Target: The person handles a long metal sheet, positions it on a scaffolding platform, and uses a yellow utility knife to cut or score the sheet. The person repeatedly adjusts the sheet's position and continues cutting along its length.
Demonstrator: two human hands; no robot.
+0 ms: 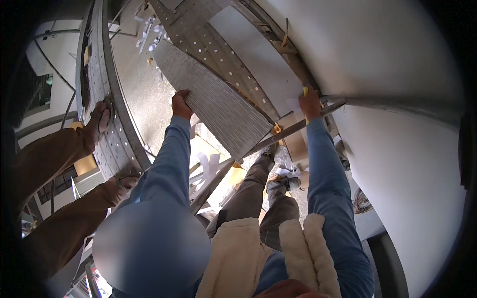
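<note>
A long grey panel [213, 99] with a ribbed, streaked face lies slanting in front of me, its near corner by a metal bar [290, 130]. My left hand [182, 105] is closed on the panel's left edge. At the right, my right hand [311, 104] is closed around a small yellow object [305, 91], too small to name for certain. That hand is beside the bar's upper end and at the edge of a smooth, pale sheet [248, 44] lying on the perforated planks.
Perforated metal planks [198, 30] extend ahead. On the left, another person's feet [99, 119] rest on a raised perforated walkway [117, 144]. A pale wall [397, 149] closes off the right. Below lie white strips [208, 171] and scraps, with coiled wire [361, 202] by the wall.
</note>
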